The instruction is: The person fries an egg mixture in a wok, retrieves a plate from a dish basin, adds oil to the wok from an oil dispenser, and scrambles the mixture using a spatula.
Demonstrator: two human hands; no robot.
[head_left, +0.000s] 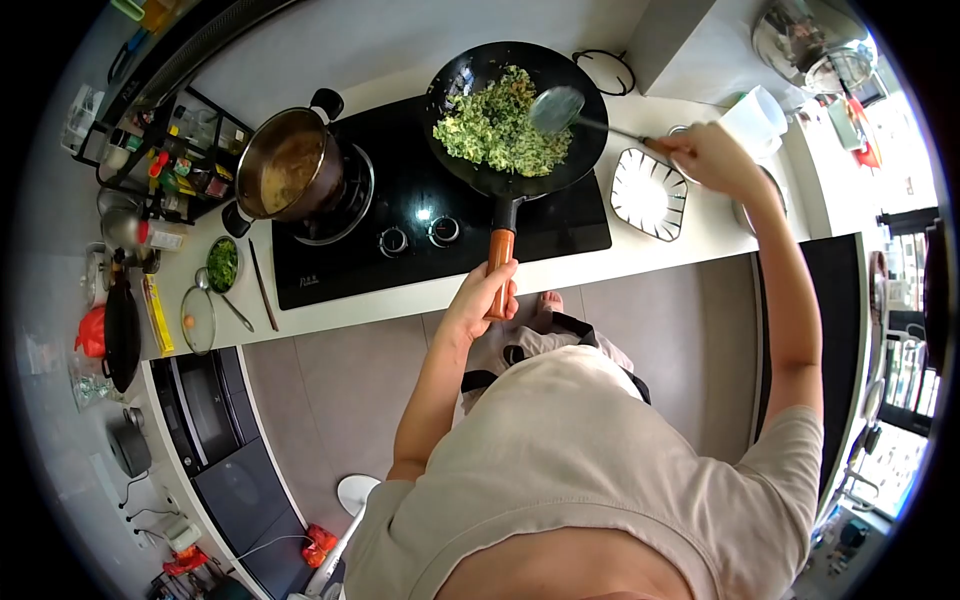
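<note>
My left hand [484,297] is wrapped round the wooden handle of a black wok [462,172] on the hob. In the wok lies a heap of chopped green and yellow food [497,128]. My right hand [709,158] grips the handle of a spatula [556,109], whose wide metal head is over the right side of the food. Whether its edge touches the wok's bottom, I cannot tell. Below my right hand, a white square dish with dark stripes [648,196] sits on the counter.
A pot of brownish liquid [285,165] stands on the left burner. Left of the hob [400,270] are a bowl of chopped greens [222,264], chopsticks [262,285], a spoon [238,313] and a glass lid [198,320]. A white container [755,122] stands at right; a bottle rack [190,160] at left.
</note>
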